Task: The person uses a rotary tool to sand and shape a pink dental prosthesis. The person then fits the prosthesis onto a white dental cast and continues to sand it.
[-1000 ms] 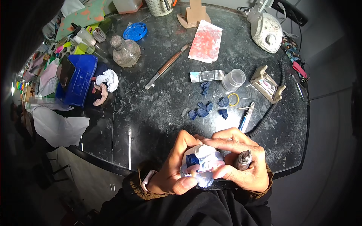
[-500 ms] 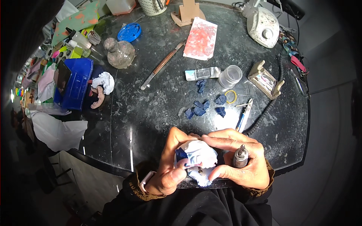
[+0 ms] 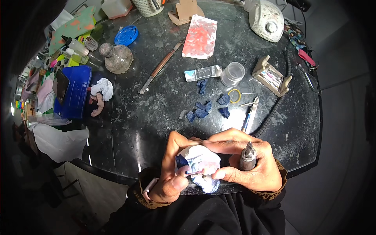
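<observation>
Close to the table's front edge, my left hand (image 3: 172,172) is closed around a white plaster dental cast (image 3: 199,156), its thumb at the front. A dark blue piece of carbon-like paper (image 3: 181,161) sits between that hand and the cast's left side. Pinkish material shows along the front of the cast, with a second white plaster piece (image 3: 206,183) under it. My right hand (image 3: 258,168) steadies the right side with thumb and fingertips. Tucked in the same hand is a metal rotary handpiece (image 3: 248,157), its tip pointing away from me. Fingers hide the cast's far side.
Several crumpled dark blue scraps (image 3: 201,110), a yellow ring (image 3: 234,96) and a clear cup (image 3: 233,74) lie beyond my hands. A handpiece cradle (image 3: 272,76) and coiled cord (image 3: 270,117) are at right. Left stand a blue box (image 3: 78,92) and a glass burner (image 3: 117,58).
The table and its objects have shifted slightly left in view. Both hands keep their hold, and the dark gap at the front of the cast looks smaller.
</observation>
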`<state>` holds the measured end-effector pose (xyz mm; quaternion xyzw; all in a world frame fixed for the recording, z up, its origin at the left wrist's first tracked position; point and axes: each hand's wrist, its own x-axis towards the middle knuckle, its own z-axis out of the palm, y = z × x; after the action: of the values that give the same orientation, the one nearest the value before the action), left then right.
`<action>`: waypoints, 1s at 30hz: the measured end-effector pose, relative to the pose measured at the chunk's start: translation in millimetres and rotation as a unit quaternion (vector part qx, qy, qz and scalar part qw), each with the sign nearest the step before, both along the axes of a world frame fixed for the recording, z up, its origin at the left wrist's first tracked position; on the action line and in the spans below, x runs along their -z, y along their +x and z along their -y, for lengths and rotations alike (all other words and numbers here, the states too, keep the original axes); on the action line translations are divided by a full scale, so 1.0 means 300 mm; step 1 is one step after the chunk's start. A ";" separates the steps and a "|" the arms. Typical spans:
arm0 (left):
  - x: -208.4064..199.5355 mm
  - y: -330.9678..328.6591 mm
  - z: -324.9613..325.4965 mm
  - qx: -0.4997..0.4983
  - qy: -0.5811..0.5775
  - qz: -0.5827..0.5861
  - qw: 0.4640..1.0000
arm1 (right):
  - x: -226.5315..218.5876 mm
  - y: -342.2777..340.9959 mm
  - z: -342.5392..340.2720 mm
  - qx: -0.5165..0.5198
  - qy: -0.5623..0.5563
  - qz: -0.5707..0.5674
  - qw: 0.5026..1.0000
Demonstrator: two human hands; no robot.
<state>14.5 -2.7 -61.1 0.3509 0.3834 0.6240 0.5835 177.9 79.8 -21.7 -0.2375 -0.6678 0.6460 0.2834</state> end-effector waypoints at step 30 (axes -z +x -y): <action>-0.017 -0.003 0.008 0.066 0.041 0.081 0.994 | -0.014 -0.003 0.005 -0.022 -0.002 -0.004 1.000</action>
<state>13.6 -5.0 -55.9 0.3478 0.2851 0.6258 0.6373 177.0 78.4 -17.5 -0.2210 -0.6707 0.6540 0.2714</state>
